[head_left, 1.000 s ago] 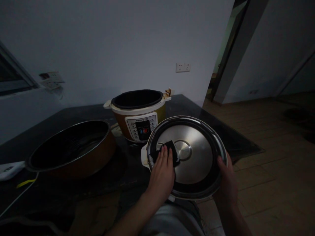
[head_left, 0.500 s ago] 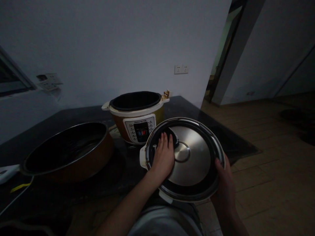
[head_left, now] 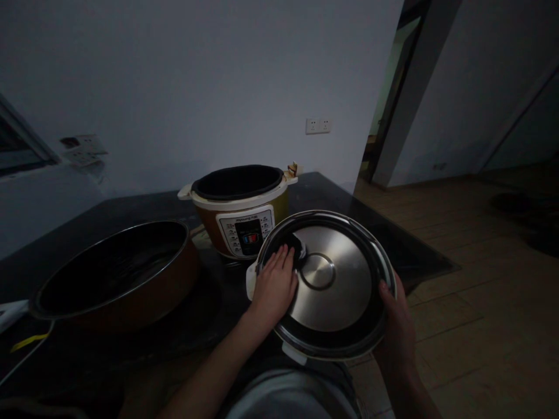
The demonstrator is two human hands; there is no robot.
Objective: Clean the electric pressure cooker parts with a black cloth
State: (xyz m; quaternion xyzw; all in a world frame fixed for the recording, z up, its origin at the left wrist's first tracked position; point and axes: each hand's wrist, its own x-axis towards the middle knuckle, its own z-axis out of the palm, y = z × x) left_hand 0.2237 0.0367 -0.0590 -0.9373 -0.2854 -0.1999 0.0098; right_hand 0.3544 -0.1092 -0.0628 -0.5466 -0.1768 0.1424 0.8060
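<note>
A round cooker lid [head_left: 336, 291] with a shiny metal inner plate is held tilted toward me over my lap. My left hand [head_left: 274, 286] lies on the lid's upper left part, fingers together, pressing a small dark cloth [head_left: 297, 247] against the metal. My right hand [head_left: 397, 326] grips the lid's lower right rim, thumb over the edge. Behind the lid stands the open pressure cooker [head_left: 238, 206], brown and cream with a lit control panel.
A wide brown pan [head_left: 113, 273] with a dark inside sits at the left on the black tabletop [head_left: 371, 215]. A white cable and a yellow tag [head_left: 24, 342] lie at the far left. Wooden floor and a doorway lie to the right.
My left hand and the cloth have slid up and to the left across the lid. The lid and my right hand have stayed almost in place.
</note>
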